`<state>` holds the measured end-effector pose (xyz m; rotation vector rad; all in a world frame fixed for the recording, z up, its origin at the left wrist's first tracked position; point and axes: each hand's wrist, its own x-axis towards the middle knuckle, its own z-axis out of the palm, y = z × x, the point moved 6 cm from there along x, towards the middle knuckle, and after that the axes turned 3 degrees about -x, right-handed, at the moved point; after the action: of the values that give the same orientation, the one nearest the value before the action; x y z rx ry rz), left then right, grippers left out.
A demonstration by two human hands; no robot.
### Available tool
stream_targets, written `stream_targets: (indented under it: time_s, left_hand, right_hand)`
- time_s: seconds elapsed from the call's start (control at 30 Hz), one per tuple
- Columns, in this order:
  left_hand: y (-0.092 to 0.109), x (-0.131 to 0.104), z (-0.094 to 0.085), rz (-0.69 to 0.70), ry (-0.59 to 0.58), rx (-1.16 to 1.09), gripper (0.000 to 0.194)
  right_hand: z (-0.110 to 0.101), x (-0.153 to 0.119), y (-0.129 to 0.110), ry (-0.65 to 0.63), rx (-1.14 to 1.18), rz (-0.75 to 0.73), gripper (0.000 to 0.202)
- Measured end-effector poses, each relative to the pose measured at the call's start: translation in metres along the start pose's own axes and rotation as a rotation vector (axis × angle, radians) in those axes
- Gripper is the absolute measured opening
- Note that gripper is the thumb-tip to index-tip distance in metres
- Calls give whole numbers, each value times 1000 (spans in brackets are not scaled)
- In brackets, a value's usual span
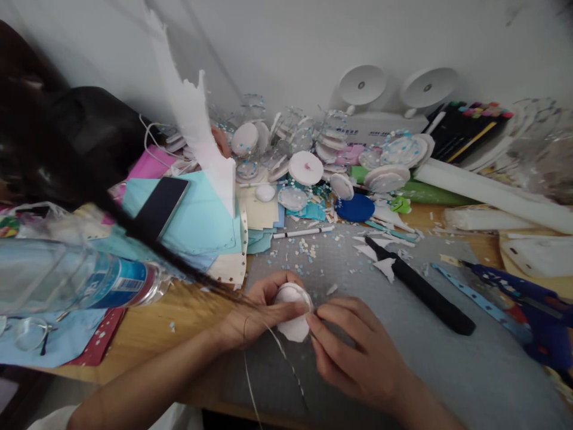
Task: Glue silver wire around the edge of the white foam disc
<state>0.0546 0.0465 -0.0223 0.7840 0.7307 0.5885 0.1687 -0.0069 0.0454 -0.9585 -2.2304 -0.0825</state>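
A white round disc (293, 329), with a rim along its upper side and what looks like a paper piece below, is held over the grey mat. My left hand (255, 313) is closed around it, thumb lying across its face. At the disc's right edge, my right hand (353, 346) pinches with its fingertips; the exact grip there is partly hidden. Thin cords hang down in front of my left hand. Scattered small white and blue confetti bits (307, 246) lie just beyond both hands.
A black-handled cutter (425, 292) and a blue glue gun (514, 286) lie at right. Along the wall stand several white discs with clear, confetti-dotted decorations (305, 168). Left are a phone (162, 206) on turquoise paper (201, 221), a lying water bottle (80, 278) and glasses (31, 333).
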Motion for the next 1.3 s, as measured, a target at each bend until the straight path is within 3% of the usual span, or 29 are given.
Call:
stream_targets:
  time_s: [0.3, 0.57, 1.03, 1.17, 1.3]
  left_hand:
    - [-4, 0, -2, 15, -52, -124, 38]
    - [0, 0, -2, 9, -22, 23, 35]
    - [1, 1, -5, 10, 52, 95, 35]
    - [6, -1, -3, -5, 92, 156, 33]
    - [9, -3, 0, 11, 71, 225, 29]
  right_hand:
    - [-3, 3, -1, 0, 9, -6, 25]
    - [-3, 1, -3, 4, -1, -18, 23]
    - [-5, -3, -3, 6, -14, -16, 28]
    - [-10, -5, 7, 93, 195, 203, 27]
    - [7, -8, 20, -88, 465, 522, 12]
